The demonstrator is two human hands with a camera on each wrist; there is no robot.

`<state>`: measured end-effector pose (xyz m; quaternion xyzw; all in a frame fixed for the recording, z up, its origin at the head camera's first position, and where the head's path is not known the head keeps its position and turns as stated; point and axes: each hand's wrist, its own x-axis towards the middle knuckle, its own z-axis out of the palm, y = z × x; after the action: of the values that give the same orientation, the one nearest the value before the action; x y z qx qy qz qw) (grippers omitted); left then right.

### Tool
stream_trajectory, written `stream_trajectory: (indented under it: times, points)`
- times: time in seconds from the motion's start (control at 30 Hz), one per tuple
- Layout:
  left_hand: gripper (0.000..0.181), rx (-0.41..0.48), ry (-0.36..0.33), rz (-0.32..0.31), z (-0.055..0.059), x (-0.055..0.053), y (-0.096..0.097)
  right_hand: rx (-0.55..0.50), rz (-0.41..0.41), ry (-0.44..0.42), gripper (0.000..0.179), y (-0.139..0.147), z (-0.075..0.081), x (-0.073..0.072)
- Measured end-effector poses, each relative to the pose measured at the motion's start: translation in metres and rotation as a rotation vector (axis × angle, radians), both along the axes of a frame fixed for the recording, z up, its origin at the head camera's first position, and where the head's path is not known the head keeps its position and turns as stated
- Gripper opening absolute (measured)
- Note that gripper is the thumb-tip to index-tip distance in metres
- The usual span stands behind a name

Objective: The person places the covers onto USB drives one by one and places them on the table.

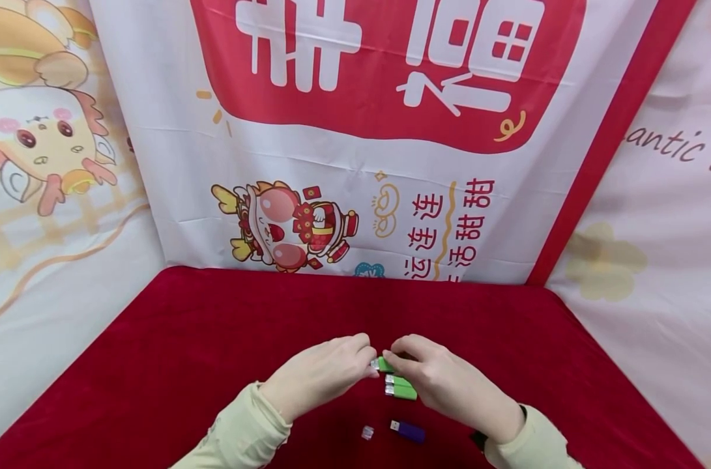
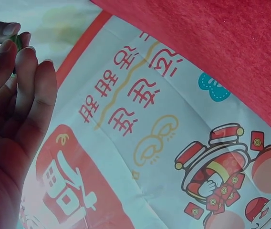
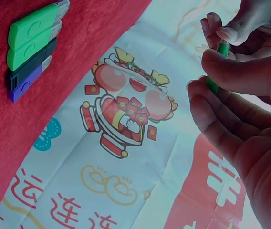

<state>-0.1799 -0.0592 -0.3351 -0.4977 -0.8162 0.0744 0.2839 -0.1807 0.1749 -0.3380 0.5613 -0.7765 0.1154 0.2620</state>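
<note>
Both hands meet over the table around one green USB flash drive (image 1: 386,364). My right hand (image 1: 449,381) pinches its green body between thumb and fingers. The left hand (image 1: 326,371) pinches the clear-capped end of it; its fingertips partly hide that end. In the right wrist view the drive (image 3: 217,71) is seen edge-on, the left hand (image 3: 257,28) at its upper end. Just below the hands lie two green drives (image 1: 403,393) side by side, each with a clear cap.
Nearer me on the red cloth (image 1: 261,312) lie a purple USB drive (image 1: 410,431), metal plug bare, and a small loose clear cap (image 1: 367,432). The right wrist view also shows a black drive (image 3: 34,61) beside the purple one. Printed cloth backdrops (image 1: 343,153) hang around the table.
</note>
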Motion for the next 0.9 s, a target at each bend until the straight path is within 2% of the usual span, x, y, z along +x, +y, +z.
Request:
stream_trajectory:
  times: [0.17,0.33,0.43,0.63,0.9]
  points:
    - [0.018,0.046,-0.068,-0.011,0.0014,-0.0006,-0.0009,-0.020,-0.020,-0.075,0.042,0.0013,0.0021,0.0008]
    - [0.017,0.118,-0.206,-0.027,0.0022,-0.0014,-0.0024,-0.032,-0.009,-0.131,0.032,0.0031,0.0045,0.0005]
    - [0.018,0.142,-0.266,-0.016,0.0024,-0.0010,-0.0032,-0.034,0.007,-0.150,0.030,0.0037,0.0057,-0.0002]
    - [0.017,0.166,-0.257,-0.011,0.0029,-0.0005,-0.0035,-0.036,0.013,-0.182,0.033,0.0053,0.0073,-0.0014]
    - [0.018,0.182,-0.245,-0.012,0.0030,-0.0011,-0.0045,-0.035,0.020,-0.172,0.035,0.0052,0.0070,-0.0030]
